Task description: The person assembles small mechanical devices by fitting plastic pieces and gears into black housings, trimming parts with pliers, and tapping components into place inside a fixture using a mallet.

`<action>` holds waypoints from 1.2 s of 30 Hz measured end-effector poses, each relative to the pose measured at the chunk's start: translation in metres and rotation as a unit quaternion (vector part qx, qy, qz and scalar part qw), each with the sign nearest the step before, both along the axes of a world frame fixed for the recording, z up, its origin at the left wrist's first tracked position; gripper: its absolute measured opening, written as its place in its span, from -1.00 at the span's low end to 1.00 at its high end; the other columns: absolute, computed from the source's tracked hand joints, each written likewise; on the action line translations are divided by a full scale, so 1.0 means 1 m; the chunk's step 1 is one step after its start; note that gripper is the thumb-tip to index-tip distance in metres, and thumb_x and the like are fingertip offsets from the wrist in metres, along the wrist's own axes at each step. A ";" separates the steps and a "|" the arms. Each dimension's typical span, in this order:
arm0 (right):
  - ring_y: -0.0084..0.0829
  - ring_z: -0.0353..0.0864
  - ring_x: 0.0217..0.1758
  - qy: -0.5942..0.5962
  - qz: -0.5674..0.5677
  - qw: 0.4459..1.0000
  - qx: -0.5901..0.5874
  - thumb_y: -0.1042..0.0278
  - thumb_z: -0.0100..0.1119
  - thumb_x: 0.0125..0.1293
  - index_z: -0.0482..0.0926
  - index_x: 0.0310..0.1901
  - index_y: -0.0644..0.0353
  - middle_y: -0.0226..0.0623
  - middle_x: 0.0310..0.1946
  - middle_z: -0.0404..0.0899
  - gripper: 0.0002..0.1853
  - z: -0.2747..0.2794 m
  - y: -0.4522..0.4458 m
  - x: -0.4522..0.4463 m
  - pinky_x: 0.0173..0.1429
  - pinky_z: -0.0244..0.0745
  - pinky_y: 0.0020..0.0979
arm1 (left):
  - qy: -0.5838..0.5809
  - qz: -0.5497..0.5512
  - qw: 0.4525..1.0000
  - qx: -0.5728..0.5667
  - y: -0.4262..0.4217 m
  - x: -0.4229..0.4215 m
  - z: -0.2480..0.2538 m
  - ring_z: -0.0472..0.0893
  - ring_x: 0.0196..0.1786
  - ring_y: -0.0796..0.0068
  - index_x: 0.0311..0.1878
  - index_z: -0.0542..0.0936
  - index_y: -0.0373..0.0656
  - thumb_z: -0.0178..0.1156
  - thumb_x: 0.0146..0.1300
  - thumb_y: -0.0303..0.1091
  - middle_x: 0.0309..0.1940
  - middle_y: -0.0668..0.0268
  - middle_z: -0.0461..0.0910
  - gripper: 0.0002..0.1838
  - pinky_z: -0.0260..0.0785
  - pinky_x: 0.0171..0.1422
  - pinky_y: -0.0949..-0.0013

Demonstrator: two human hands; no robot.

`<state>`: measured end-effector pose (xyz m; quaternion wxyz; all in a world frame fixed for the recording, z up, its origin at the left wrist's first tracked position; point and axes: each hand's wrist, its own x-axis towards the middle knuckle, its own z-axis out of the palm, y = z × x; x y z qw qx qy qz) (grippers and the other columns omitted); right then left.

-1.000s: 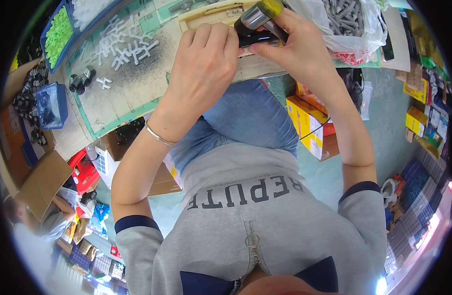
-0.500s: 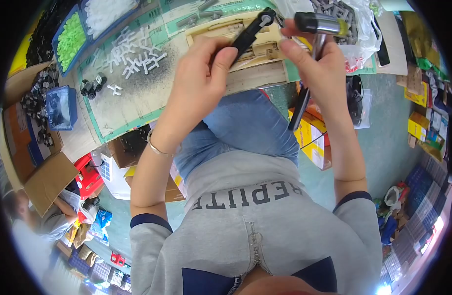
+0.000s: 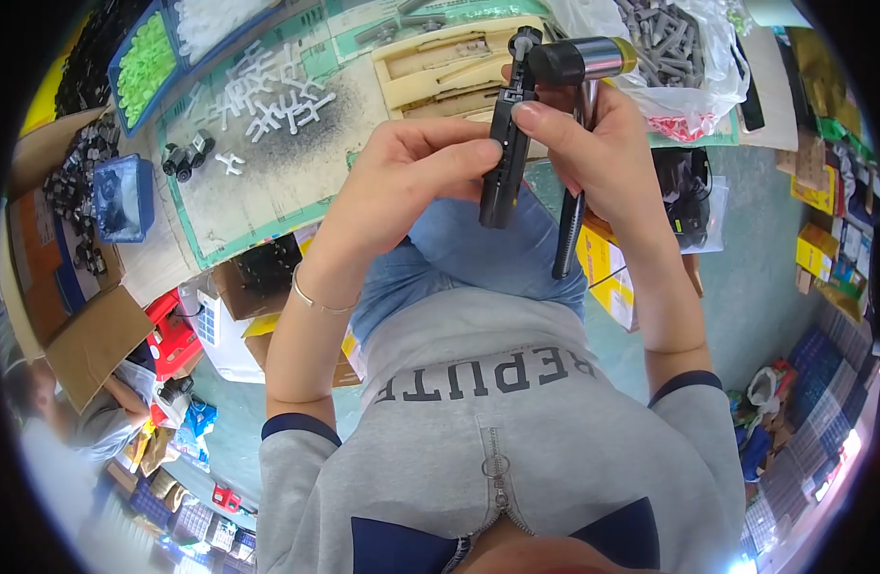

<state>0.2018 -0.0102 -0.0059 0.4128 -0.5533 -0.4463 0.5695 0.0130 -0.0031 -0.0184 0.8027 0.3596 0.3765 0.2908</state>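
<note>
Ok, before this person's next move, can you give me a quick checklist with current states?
1. Left hand gripping the black part: ok.
2. Right hand holding the hammer: ok, its thumb also on the black part.
3. Hammer head apart from the black part: cannot tell, they look very close.
4. Black part lying in the cream tray: not ok, it's in the hands.
5. White pieces apart from both hands: ok.

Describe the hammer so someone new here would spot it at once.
Start at the worktable across the top of the view and find the right hand at its near edge. The hammer is in that hand, its dark handle pointing toward the bottom of the picture. Unlike the long black part that both hands touch, its head has a silver middle and a yellowish end.
</note>
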 end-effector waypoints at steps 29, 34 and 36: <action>-0.71 0.38 -0.49 -0.024 0.026 0.999 -0.029 0.37 0.36 -0.02 0.53 -0.31 0.29 -0.48 -0.51 0.52 -0.73 0.002 -0.027 -0.005 -0.43 0.29 -0.61 | 0.049 -0.059 0.997 0.017 -0.014 0.004 -0.016 0.42 -0.43 0.79 -0.28 0.65 -0.37 0.17 0.00 -0.51 -0.50 0.48 0.53 -0.80 0.30 -0.36 0.65; -0.69 0.29 -0.56 -0.086 0.038 0.995 -0.018 0.30 0.37 -0.06 0.50 -0.46 0.28 -0.49 -0.60 0.44 -0.74 -0.007 -0.035 -0.001 -0.50 0.20 -0.55 | 0.064 -0.071 0.995 0.027 -0.024 0.003 -0.024 0.31 -0.50 0.87 -0.39 0.62 -0.36 0.16 -0.04 -0.53 -0.58 0.57 0.42 -0.86 0.11 -0.48 0.68; -0.67 0.27 -0.58 -0.083 0.037 0.996 -0.017 0.28 0.37 -0.05 0.50 -0.48 0.28 -0.48 -0.63 0.42 -0.73 -0.005 -0.038 -0.001 -0.51 0.20 -0.54 | 0.055 -0.093 0.994 0.019 -0.024 0.001 -0.026 0.35 -0.48 0.85 -0.37 0.62 -0.37 0.17 -0.05 -0.55 -0.56 0.54 0.45 -0.86 0.17 -0.45 0.69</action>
